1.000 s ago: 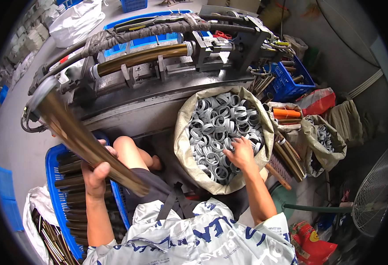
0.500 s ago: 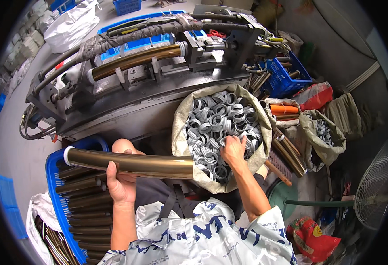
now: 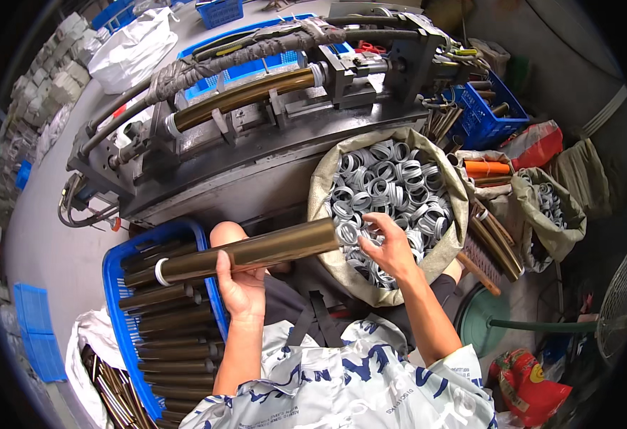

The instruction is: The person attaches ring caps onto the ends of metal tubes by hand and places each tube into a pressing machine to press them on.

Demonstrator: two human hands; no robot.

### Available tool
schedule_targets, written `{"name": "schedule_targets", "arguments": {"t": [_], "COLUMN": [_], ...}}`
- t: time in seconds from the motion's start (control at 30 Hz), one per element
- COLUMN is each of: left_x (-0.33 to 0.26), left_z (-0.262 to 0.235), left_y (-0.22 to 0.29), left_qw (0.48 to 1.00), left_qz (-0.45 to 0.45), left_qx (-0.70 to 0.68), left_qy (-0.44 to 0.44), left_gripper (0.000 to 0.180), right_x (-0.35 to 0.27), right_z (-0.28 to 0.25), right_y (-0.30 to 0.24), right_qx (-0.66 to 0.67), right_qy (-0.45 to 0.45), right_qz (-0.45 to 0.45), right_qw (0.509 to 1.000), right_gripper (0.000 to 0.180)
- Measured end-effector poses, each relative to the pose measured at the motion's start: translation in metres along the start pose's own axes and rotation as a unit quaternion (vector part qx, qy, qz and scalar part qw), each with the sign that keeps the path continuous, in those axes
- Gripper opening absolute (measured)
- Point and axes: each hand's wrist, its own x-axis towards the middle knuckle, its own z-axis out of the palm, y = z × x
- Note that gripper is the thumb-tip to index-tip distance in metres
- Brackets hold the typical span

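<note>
My left hand [image 3: 243,289] grips a long bronze-coloured tube [image 3: 256,252] near its middle, thumb on top. A white ring [image 3: 160,272] sits around the tube's left end. At the right end, a grey plastic ring [image 3: 347,234] shows right beside the tube's mouth. My right hand [image 3: 392,247] is curled there, thumb and forefinger spread about the ring's width and seemingly holding it by its edge. Whether the ring touches the tube I cannot tell. Below this hand stands a woven sack [image 3: 319,196] full of similar grey rings [image 3: 413,193].
A blue crate [image 3: 117,314] of bronze tubes stands at the left. Beyond lies a machine [image 3: 277,146] with another tube [image 3: 245,98] clamped in it. To the right are a smaller sack [image 3: 567,239], a blue crate [image 3: 495,132], a brush [image 3: 481,272] and a fan [image 3: 620,307].
My right hand has lifted out of the rings to the tube's right end. The tube's right end has tilted up in my left hand. The whole view has shifted.
</note>
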Motion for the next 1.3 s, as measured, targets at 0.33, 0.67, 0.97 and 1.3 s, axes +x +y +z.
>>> {"name": "schedule_targets", "arguments": {"t": [0.33, 0.67, 0.97, 1.3], "left_x": [-0.002, -0.007, -0.012, -0.010], "left_z": [-0.016, -0.012, 0.018, 0.008], "left_y": [0.044, 0.013, 0.007, 0.011], "left_qw": [0.998, 0.999, 0.995, 0.991], "left_qz": [0.051, 0.016, 0.043, 0.059], "left_qx": [-0.019, 0.018, 0.085, 0.123], "left_qy": [0.011, 0.026, 0.011, -0.011], "left_gripper": [0.036, 0.045, 0.038, 0.045], "right_x": [0.004, -0.012, -0.015, -0.015], "right_z": [0.050, 0.040, 0.038, 0.031], "right_y": [0.040, 0.017, -0.030, -0.054], "right_qx": [-0.259, 0.632, 0.604, 0.492], "right_qy": [-0.078, -0.107, -0.067, -0.062], "right_qz": [-0.037, 0.136, 0.095, 0.091], "right_qw": [0.962, 0.755, 0.789, 0.864], "right_gripper": [0.052, 0.038, 0.049, 0.075]}}
